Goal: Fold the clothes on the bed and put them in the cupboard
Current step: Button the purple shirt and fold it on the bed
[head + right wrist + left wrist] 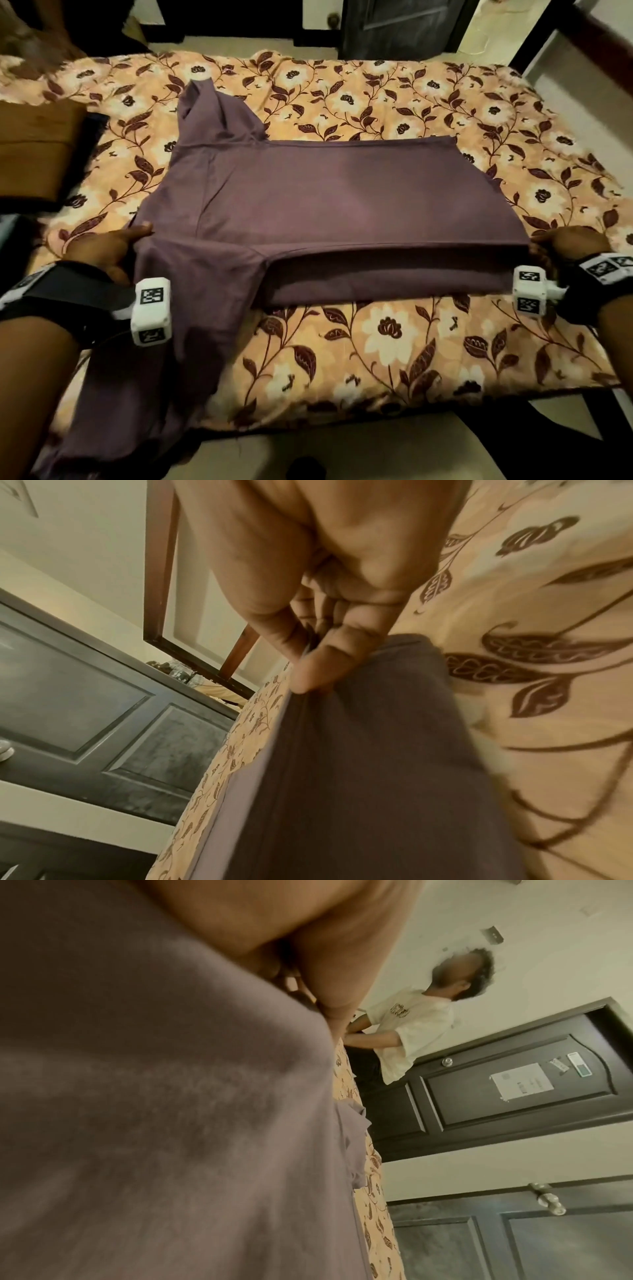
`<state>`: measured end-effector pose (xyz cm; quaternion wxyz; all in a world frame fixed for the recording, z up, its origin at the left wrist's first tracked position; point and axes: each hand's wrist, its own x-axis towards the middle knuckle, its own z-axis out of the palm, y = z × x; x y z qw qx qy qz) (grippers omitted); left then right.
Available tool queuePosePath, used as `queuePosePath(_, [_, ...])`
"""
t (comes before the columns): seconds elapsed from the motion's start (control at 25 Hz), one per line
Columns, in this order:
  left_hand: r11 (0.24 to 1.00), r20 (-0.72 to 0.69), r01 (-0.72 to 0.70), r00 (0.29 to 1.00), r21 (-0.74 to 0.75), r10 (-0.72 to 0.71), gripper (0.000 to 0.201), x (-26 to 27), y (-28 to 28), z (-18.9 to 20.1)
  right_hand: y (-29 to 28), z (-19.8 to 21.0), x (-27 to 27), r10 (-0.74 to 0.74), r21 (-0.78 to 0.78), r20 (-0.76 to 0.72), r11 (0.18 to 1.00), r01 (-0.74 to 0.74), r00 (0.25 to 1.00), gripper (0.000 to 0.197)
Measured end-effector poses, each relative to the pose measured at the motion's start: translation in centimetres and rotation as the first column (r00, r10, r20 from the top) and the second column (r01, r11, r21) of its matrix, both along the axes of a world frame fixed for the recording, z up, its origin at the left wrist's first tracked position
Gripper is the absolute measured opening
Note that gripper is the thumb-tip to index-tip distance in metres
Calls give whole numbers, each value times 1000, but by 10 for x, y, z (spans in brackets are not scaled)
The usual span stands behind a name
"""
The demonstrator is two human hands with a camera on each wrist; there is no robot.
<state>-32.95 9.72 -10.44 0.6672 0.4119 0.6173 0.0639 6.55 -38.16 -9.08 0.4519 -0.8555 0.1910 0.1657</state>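
A purple shirt (335, 198) lies spread across the floral bed sheet (394, 99), its near edge lifted and folded over. One sleeve points to the far side, the other hangs over the bed's near edge at lower left. My left hand (113, 245) grips the shirt at its shoulder end, the thumb on top of the cloth. My right hand (561, 245) pinches the hem-end corner; the right wrist view shows thumb and fingers (318, 666) closed on the purple shirt (359, 777). The purple shirt (154, 1096) fills most of the left wrist view under my left hand (318, 961).
Folded brown cloth (37, 147) sits on a dark item at the bed's left edge. Dark panelled doors (404, 27) stand beyond the bed. Another person in a white T-shirt (411, 1031) stands by a door on the far side. Pale floor (342, 455) lies below the near edge.
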Motion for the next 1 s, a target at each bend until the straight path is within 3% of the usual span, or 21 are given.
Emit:
queuePosePath(0.08, [1000,-22,28,999,13,-28,38,23,8,-10,12,-21,19,-9,8,-29,1000,10,1000,22])
queuePosePath(0.16, [986,-51,22,999,166,-13,39,29,4,-18,17,-40,23,-28,71,18,997,26,999,18])
queuePosePath(0.24, [879,-146,78,989,470,-10,49,9,-16,-16,11,-62,18,3,34,78,999,-6,997,34])
queuePosePath(0.32, [748,-281,221,959,626,-48,57,-35,-54,-15,18,-54,-29,19,-44,166,999,-12,986,59])
queuePosePath(0.36, [740,-341,297,935,603,-97,60,-62,-76,-14,30,-46,-70,54,-44,197,998,-46,979,56])
queuePosePath(0.44, [802,-405,424,879,421,-252,59,-110,-114,-13,55,-30,-166,191,110,106,973,-203,976,29])
queuePosePath(0.48, [810,-447,479,839,339,-309,55,-126,-126,-13,66,-23,-218,322,182,-17,932,-314,946,17])
queuePosePath(0.52, [782,-509,535,793,319,-334,50,-134,-130,-12,75,-23,-256,490,220,-120,861,-458,863,11])
queuePosePath(0.6, [688,-578,607,748,397,-326,50,-133,-129,-3,99,-17,-321,755,277,-221,656,-702,618,16])
queuePosePath(0.68, [647,-418,549,832,529,-364,42,-114,-135,17,126,-16,-364,897,438,-205,443,-783,393,41])
queuePosePath(0.72, [719,-187,415,907,558,-378,33,-106,-139,23,139,-14,-381,942,551,-150,331,-766,299,62])
queuePosePath(0.76, [826,76,265,935,497,-346,23,-98,-144,30,151,-8,-394,966,663,-70,230,-713,247,81])
queuePosePath(0.8, [922,294,157,917,354,-269,17,-92,-147,35,163,-6,-404,965,709,4,182,-682,262,91])
queuePosePath(0.84, [971,434,108,880,215,-194,17,-89,-147,40,171,-6,-407,940,718,33,213,-663,338,88])
queuePosePath(0.92, [986,518,123,840,111,-163,24,-86,-136,38,183,1,-396,860,569,73,380,-730,504,65])
queuePosePath(1.0, [979,469,153,860,138,-200,30,-89,-115,36,192,24,-366,859,281,105,458,-843,502,39])
